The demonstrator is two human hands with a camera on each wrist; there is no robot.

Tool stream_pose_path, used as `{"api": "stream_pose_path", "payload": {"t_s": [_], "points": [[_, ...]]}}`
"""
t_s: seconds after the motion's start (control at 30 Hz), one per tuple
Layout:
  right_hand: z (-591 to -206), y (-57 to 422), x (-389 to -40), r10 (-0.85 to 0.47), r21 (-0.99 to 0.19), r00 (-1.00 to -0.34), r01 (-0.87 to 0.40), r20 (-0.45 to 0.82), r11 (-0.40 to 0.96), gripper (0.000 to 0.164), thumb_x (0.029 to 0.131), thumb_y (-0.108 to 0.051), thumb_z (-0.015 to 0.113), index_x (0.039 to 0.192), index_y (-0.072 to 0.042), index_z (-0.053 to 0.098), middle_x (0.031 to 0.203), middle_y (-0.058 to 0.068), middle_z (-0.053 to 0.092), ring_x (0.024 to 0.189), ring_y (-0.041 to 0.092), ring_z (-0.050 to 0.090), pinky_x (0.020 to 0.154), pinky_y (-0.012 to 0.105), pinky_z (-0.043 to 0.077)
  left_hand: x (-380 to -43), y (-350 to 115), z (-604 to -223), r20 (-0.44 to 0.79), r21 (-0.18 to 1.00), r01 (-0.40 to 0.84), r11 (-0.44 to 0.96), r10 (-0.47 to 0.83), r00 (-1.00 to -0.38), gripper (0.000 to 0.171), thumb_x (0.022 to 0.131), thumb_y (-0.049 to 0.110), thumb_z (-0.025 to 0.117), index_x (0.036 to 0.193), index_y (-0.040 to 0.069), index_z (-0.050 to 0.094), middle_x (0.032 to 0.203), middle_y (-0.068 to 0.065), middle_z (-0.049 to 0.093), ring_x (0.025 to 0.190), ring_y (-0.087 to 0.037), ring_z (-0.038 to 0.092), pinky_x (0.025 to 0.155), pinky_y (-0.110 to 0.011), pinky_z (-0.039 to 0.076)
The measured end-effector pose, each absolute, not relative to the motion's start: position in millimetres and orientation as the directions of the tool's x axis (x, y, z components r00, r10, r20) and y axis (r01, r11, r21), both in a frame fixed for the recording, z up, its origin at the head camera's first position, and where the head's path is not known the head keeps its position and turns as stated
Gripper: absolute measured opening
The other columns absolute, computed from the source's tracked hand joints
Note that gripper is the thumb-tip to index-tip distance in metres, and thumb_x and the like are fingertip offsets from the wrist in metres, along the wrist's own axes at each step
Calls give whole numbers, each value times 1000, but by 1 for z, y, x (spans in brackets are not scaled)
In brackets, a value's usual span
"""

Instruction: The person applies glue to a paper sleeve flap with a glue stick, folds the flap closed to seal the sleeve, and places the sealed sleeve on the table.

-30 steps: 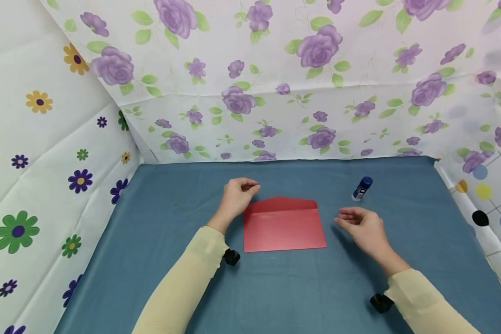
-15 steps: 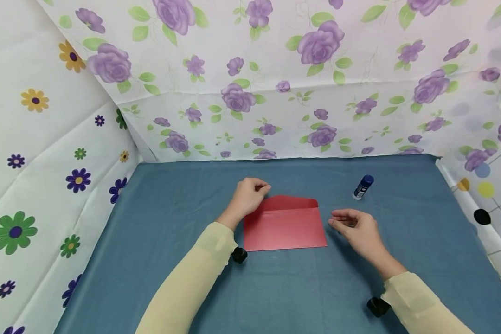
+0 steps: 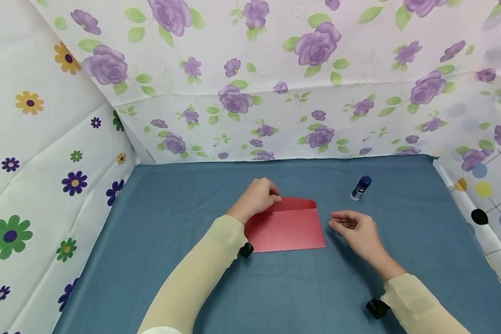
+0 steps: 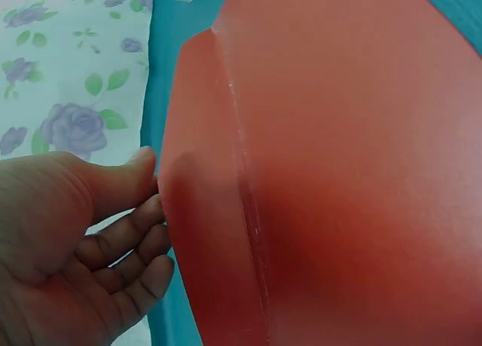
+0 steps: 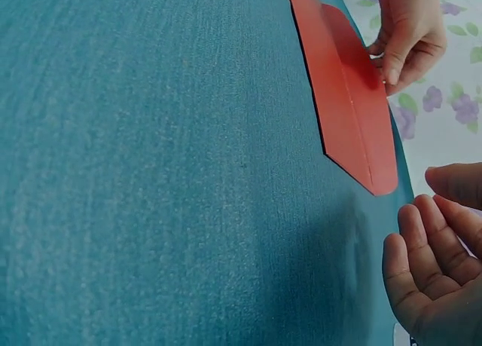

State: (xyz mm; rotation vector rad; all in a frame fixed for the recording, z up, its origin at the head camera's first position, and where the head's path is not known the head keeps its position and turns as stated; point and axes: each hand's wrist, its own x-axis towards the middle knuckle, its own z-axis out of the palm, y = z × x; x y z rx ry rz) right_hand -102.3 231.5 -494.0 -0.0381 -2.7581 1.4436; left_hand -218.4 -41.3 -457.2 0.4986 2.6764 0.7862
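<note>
A red paper envelope (image 3: 290, 229) lies on the blue cloth with its flap (image 3: 296, 204) unfolded to the far side. At the middle of the flap's outer edge is my left hand (image 3: 259, 197); in the left wrist view its thumb and fingertips (image 4: 154, 274) are loosely bent right beside that edge. Whether they touch the paper is hard to tell. My right hand (image 3: 356, 232) hovers to the right of the envelope, fingers loosely curved, holding nothing. Beyond it stands a glue stick (image 3: 361, 188) with a dark blue cap, tilted in the head view.
Blue cloth (image 3: 309, 292) covers the table. A white sheet with purple roses (image 3: 234, 99) hangs along the back edge. Another flowered sheet (image 3: 75, 183) borders the left side, and a dotted covering (image 3: 480, 188) the right. Black wrist cameras (image 3: 377, 307) sit below both forearms.
My left hand has slid rightward along the flap edge, from the envelope's far left corner to the flap's middle. My right hand has shifted slightly left. Envelope and glue stick stay in place.
</note>
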Motion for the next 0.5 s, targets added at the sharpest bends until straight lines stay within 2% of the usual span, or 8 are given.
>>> {"api": "stream_pose_path", "payload": {"t_s": [0.17,0.3,0.5], "points": [[-495,232,-102,31,-821,-999,8,12,571,30,84,-31,70,108,-13,68,95,1,70,77,7,65,59,23,53,-216,-40,-457,-139,510,321,798,445,-885,11,87,18,67,95,16,74,91,4,68,83,-10,59,69,-26,53],[-496,231,-102,35,-820,-999,14,6,572,29,84,-31,70,108,-13,69,95,1,70,77,6,65,59,23,53,-214,-38,-458,-81,451,402,797,485,-871,13,88,16,65,97,16,74,94,4,68,85,-10,59,73,-26,54],[-497,231,-102,30,-828,-1000,19,-2,561,28,84,-28,70,106,-11,69,94,2,70,77,7,65,60,22,53,-209,-36,-457,31,305,558,772,577,-816,15,89,16,63,100,15,73,94,3,67,88,-11,60,79,-28,54]]}}
